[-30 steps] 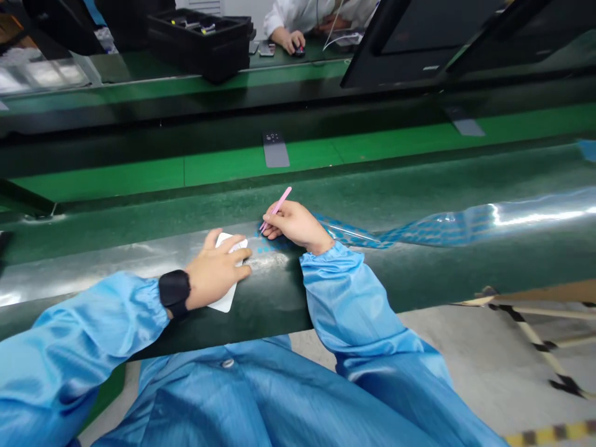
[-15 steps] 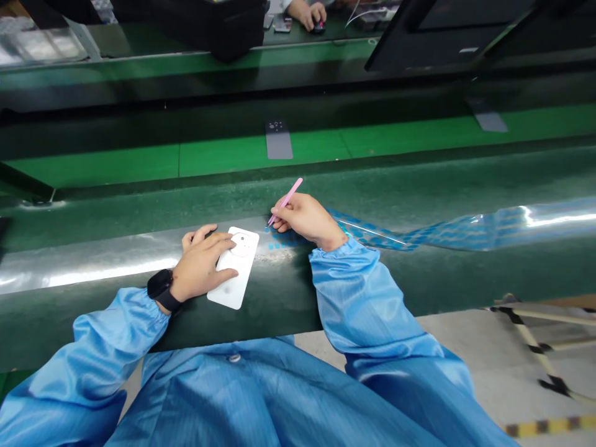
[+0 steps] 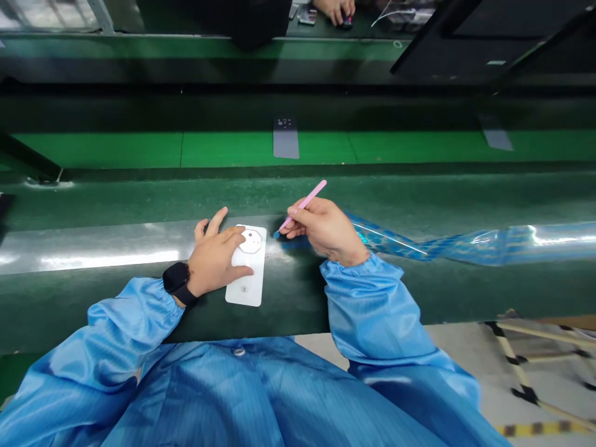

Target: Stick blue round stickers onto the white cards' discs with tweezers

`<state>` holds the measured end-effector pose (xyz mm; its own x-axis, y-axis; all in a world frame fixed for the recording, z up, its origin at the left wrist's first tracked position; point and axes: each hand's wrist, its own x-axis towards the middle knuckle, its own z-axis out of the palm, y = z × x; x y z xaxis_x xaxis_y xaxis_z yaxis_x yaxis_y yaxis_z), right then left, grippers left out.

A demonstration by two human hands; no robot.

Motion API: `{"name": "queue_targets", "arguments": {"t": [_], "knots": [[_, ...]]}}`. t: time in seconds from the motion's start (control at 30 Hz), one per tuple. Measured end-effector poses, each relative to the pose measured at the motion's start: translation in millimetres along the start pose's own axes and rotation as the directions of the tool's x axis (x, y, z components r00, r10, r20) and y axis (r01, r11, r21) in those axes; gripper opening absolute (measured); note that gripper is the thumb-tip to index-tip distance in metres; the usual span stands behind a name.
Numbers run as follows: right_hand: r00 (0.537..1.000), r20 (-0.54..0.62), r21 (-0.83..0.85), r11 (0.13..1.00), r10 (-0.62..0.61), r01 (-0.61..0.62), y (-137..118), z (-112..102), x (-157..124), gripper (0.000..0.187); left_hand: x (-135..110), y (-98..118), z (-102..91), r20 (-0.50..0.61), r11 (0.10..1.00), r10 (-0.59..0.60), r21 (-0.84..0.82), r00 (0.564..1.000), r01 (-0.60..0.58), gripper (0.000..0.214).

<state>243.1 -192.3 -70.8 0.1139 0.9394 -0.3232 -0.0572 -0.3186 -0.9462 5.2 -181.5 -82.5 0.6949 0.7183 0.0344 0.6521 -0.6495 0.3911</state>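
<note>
My left hand [image 3: 215, 257] lies on a white rectangular plate [image 3: 248, 274] with a round recess near its top, and pins it flat to the dark green bench with spread fingers. My right hand [image 3: 326, 228] pinches pink tweezers [image 3: 302, 205]. Their tip carries a small blue dot and hovers just right of the plate's top edge. A clear film strip with rows of blue dots [image 3: 410, 241] runs from under my right hand toward the right.
A grey flat panel [image 3: 285, 136] lies on the bright green conveyor belt beyond the bench. Another grey panel [image 3: 497, 138] lies on the belt further right. Another person's hand [image 3: 335, 9] rests at the far top. A black monitor back [image 3: 488, 43] stands top right.
The white plate has turned more upright and shifted right under my left hand. The tweezers lifted off the film strip and now sit by the plate's top.
</note>
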Motion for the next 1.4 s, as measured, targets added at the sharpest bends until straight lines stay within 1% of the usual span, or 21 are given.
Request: {"name": "queue_targets", "arguments": {"t": [0.13, 0.23, 0.4, 0.57, 0.73, 0.9, 1.0, 1.4], "knots": [[1.0, 0.01, -0.057, 0.998, 0.017, -0.017, 5.3, 28.6, -3.6, 0.023, -1.3, 1.4, 2.5, -0.054, 0.999, 0.027, 0.021, 0.998, -0.025, 0.059], [0.999, -0.009, -0.123, 0.991, 0.042, -0.043, 7.5, 37.5, -1.5, 0.02, -1.6, 2.0, 4.4, -0.084, 0.998, 0.052, 0.037, 0.995, -0.049, 0.063], [0.998, -0.031, -0.173, 0.983, 0.063, -0.067, 6.1, 34.8, -1.7, 0.023, -1.2, 1.8, 6.1, -0.038, 0.998, 0.055, 0.036, 0.998, -0.053, 0.066], [0.998, -0.024, -0.192, 0.98, 0.053, -0.056, 6.5, 33.7, -3.1, 0.023, -0.9, 2.1, 5.6, -0.024, 0.999, 0.036, 0.035, 0.999, -0.035, 0.068], [0.999, -0.034, -0.179, 0.983, 0.03, -0.036, 9.1, 33.7, -2.8, 0.02, -0.6, 2.1, 4.6, -0.004, 0.999, 0.027, 0.028, 1.0, -0.027, 0.067], [0.998, -0.042, -0.223, 0.973, 0.048, -0.056, 5.2, 35.8, -4.1, 0.023, -0.4, 1.9, 4.5, 0.0, 0.999, 0.016, 0.031, 1.0, -0.016, 0.067], [0.998, -0.04, -0.232, 0.972, 0.037, -0.045, 4.8, 36.6, -3.7, 0.022, -0.2, 1.9, 4.6, -0.001, 0.999, 0.014, 0.037, 1.0, -0.014, 0.068], [1.0, -0.025, -0.201, 0.98, -0.002, -0.003, 13.1, 35.6, -1.9, 0.02, -0.6, 0.8, 4.6, -0.005, 0.999, 0.023, 0.032, 1.0, -0.023, 0.065]]}}
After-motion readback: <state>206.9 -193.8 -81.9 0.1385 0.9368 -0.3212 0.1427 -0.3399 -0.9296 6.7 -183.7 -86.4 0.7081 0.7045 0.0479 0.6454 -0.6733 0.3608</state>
